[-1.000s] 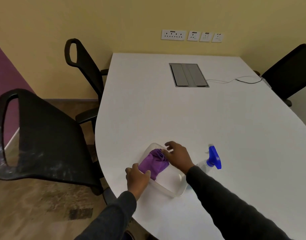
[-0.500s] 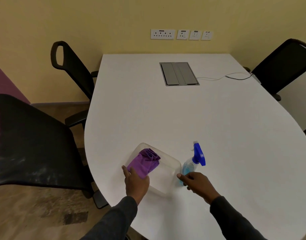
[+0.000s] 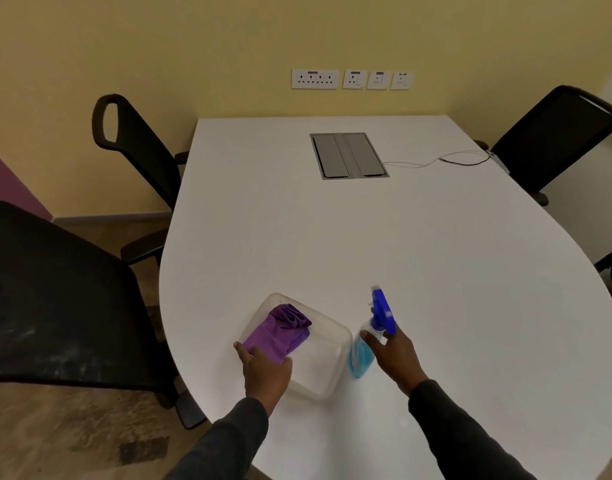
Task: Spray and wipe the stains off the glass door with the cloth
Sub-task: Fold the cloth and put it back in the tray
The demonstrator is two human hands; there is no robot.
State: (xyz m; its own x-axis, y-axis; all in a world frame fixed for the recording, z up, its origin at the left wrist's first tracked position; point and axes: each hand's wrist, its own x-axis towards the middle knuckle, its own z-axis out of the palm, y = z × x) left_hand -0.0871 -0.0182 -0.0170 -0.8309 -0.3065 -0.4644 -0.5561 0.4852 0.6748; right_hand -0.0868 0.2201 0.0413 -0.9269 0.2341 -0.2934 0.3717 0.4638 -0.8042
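Purple cloth (image 3: pixel 280 332), bunched, lay in a clear plastic container (image 3: pixel 332 370) near the front edge of the white tabletop (image 3: pixel 366 237); left grip (image 3: pixel 266 370) rested on the cloth's near end, fingers fairly straight and holding nothing. Spray bottle (image 3: pixel 360 356), blue head and blue liquid, stood just right of the container; right grip (image 3: pixel 392 355) was curled round its neck below the trigger

A crumpled purple cloth (image 3: pixel 280 332) lies in a clear plastic tub (image 3: pixel 328 372) near the white tabletop (image 3: pixel 332 237) edge, my left grip (image 3: pixel 266 372) resting on its near end. Just right, a clear plastic spray bottle (image 3: pixel 361 355) of blue liquid, blue-triggered, stands nearly upright, my right grip (image 3: pixel 394 355) round its neck.
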